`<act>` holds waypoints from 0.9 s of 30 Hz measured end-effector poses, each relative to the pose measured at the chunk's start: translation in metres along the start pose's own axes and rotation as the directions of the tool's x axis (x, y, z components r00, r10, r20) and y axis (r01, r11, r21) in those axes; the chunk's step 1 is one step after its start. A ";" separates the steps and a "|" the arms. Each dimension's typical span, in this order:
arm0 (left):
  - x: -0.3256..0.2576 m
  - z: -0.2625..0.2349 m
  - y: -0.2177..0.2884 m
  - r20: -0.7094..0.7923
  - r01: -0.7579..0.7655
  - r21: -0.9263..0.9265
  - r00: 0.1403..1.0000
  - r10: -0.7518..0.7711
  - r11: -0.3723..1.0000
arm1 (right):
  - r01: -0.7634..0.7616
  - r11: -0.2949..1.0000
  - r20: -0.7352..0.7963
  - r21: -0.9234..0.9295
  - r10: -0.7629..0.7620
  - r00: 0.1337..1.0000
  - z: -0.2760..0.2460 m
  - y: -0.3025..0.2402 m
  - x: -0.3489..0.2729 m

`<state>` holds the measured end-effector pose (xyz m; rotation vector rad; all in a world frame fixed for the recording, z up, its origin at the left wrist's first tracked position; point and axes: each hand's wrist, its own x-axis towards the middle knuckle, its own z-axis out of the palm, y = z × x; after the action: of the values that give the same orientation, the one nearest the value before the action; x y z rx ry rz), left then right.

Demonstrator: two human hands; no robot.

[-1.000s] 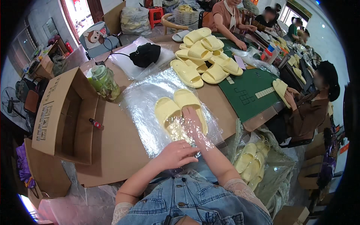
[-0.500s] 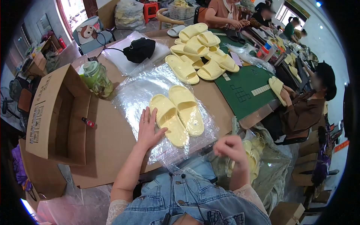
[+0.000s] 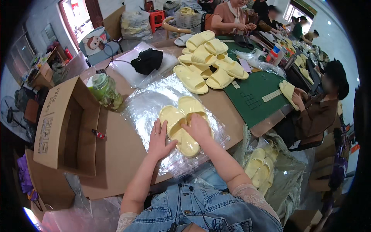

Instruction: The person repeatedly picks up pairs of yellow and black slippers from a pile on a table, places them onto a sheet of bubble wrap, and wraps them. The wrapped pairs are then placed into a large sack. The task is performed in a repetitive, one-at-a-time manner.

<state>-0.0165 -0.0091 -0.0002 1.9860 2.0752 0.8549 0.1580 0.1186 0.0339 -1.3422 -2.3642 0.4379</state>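
Workroom: brown tabletop (image 3: pixel 123 158), carton (image 3: pixel 63 129) at left, slipper heap (image 3: pixel 199 58) beyond. Head view: one yellow slipper pair (image 3: pixel 170 114), side by side, toes away, apparently under clear film (image 3: pixel 143 116), on near part of tabletop. Likely light, soft, springy, hardly fragile; film probably slick, quick to crease. Best hold: straps or sole edges, through film. Left hand (image 3: pixel 157 144): spread flat, grasping nothing, touching film along outer edge of left slipper (image 3: pixel 187 146). Right hand (image 3: pixel 199 128): fingers bent over strap of right slipper (image 3: pixel 190 104); gripping or merely pressing, cannot tell. Left slipper between both hands; right slipper partly beneath right hand.
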 end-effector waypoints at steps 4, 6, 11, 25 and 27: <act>0.000 -0.004 0.000 0.050 0.003 -0.080 0.999 0.001 0.997 | -0.027 0.992 0.003 0.125 0.026 1.000 0.006 -0.003 -0.001; 0.001 -0.002 0.002 0.044 -0.026 0.024 0.999 0.025 0.999 | 0.040 0.994 -0.077 0.102 -0.032 0.997 0.018 0.005 -0.002; -0.001 0.002 0.000 -0.044 -0.006 0.094 0.999 0.010 0.996 | 0.105 0.978 -0.178 0.181 -0.073 0.981 0.015 0.006 -0.006; 0.000 0.009 -0.003 0.010 0.081 0.116 0.997 -0.082 0.990 | -0.254 0.938 -0.248 0.237 0.311 0.918 -0.078 0.095 -0.150; -0.001 0.010 -0.005 0.019 0.080 0.132 0.996 -0.083 0.988 | -0.310 0.904 -0.422 0.295 0.415 0.806 -0.101 0.115 -0.173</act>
<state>-0.0158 -0.0073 -0.0109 1.9475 2.2345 0.6925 0.3726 0.0331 0.0407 -1.5891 -1.6120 0.3954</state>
